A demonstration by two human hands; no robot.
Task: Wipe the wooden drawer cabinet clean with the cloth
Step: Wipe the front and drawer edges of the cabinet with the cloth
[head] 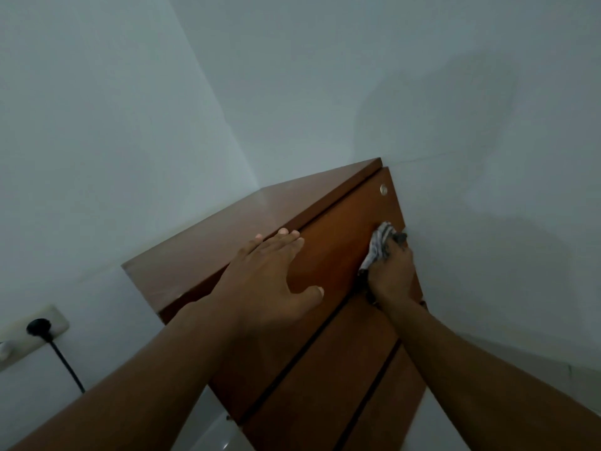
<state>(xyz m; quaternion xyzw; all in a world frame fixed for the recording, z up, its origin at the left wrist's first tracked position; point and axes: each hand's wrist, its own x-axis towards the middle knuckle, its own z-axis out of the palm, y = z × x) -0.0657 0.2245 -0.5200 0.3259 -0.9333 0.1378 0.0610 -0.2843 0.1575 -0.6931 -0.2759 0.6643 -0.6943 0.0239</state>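
The front of the cabinet (pixel 227 242) is being wiped. The right hand (pixel 392 275) grips the bunched cloth (pixel 379 244) and presses it on the top drawer (pixel 338 236) near its right edge, below the lock (pixel 383 189). The left hand (pixel 270 271) lies flat, fingers straight, by the drawer's upper edge. Next, I judge, the cloth should sweep toward the left edge, then over the lower drawers.

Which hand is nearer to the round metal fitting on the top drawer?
Right. The right hand, gripping the cloth, is just below the fitting; the left hand lies flat farther left.
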